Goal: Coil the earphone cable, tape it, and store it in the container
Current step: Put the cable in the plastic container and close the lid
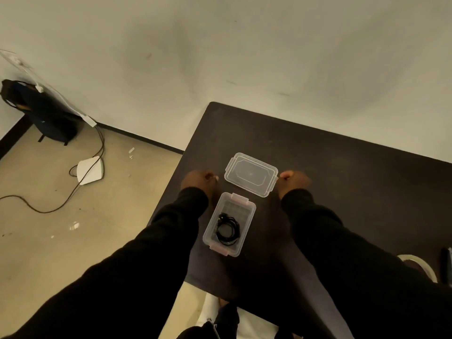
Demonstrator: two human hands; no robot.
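Observation:
A small clear container (241,241) with pink clips stands open on the dark table (342,172). Inside it lies the coiled black earphone cable (227,228). Its clear lid (251,173) lies flat just beyond the container. My left hand (199,179) is at the lid's left side and my right hand (292,181) at its right clip, fingers curled; both are blurred. Neither hand clearly grips the lid. Black sleeves cover both arms.
A tape roll (420,265) and a dark object (446,263) sit at the table's right front edge. On the floor to the left are a black bag (41,111), a white device (89,170) and trailing cables (73,192). The wall stands behind the table.

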